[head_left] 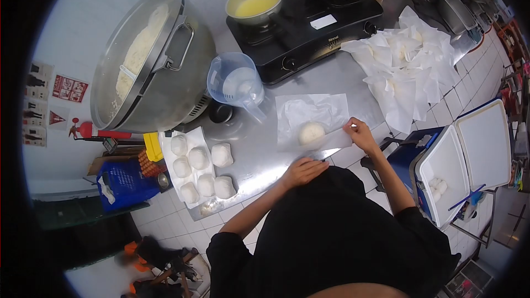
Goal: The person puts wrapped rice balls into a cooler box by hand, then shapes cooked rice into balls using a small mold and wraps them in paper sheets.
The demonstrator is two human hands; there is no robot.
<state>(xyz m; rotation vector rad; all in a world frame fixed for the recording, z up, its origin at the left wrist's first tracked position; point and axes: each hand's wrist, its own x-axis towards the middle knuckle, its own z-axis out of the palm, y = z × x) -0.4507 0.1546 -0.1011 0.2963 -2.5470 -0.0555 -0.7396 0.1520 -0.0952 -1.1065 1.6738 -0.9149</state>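
A sheet of white paper (295, 109) lies on the steel table, with a round ball of pale dough (312, 133) resting on its front part. My right hand (361, 134) pinches the paper's right front corner and lifts that edge a little. My left hand (303, 172) is at the table's front edge, just short of the paper, fingers stretched to the right and seemingly holding nothing. To the left, several more dough balls (198, 158) sit on and beside a white tray (166, 152).
A large steel pot (193, 66) with floury contents stands left of a clear jug (234, 80). Behind are a black gas stove (301, 27) and a pot of yellow liquid (255, 4). Crumpled papers (406, 66) cover the right side. An opened cool box (447, 171) stands lower right.
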